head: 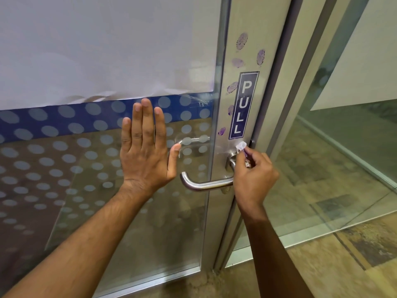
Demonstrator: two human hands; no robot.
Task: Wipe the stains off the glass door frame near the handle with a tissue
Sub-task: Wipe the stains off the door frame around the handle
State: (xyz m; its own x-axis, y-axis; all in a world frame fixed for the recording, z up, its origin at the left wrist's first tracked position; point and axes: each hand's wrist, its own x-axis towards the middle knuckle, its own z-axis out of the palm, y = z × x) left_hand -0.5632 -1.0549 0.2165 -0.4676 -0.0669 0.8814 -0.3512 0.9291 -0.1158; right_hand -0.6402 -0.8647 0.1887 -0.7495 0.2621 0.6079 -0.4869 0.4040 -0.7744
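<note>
The metal door frame [253, 29] runs up the right side of the glass door and carries several purple fingerprint stains [242, 40] above and to the left of a blue PULL sticker [243, 105]. My right hand [254, 177] pinches a small crumpled white tissue [241, 145], tinted purple, and holds it against the frame just below the sticker, above the steel lever handle [206, 184]. My left hand [146, 145] lies flat with straight fingers against the glass pane [64, 168], left of the handle.
White paper [107, 46] covers the upper glass, above a blue band and frosted dots. To the right stands a fixed glass panel [343, 147] with a low metal rail. The floor [322, 265] is tiled stone.
</note>
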